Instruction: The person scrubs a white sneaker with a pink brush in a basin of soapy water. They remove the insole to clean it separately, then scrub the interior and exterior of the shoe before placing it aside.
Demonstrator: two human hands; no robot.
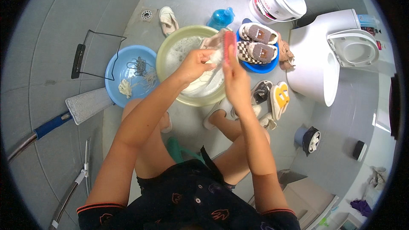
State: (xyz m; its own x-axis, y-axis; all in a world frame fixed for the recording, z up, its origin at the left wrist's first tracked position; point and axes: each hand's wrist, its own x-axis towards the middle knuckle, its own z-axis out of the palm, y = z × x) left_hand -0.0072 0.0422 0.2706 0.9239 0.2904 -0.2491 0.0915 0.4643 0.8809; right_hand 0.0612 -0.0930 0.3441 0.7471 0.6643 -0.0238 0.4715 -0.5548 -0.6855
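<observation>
Above the pale green basin (161, 63) of sudsy water, my left hand (195, 64) is closed on a light-coloured shoe (216, 41). My right hand (237, 81) grips a pink scrubbing brush (229, 42), which is held against the shoe's right side. The right hand looks slightly blurred. Another whitish shoe appears to lie partly in the water beneath my hands, mostly hidden. To the left, a light blue basin (111, 61) holds grey and white shoelaces (138, 66) in water.
A canvas shoe (168, 21) and blue bottle (221, 18) stand beyond the basin. At right are a blue tub with checkered shoes (257, 51), a white bucket (279, 0), a toilet (313, 61), yellow slippers (279, 100) and other shoes. A flat mop (88, 105) leans left.
</observation>
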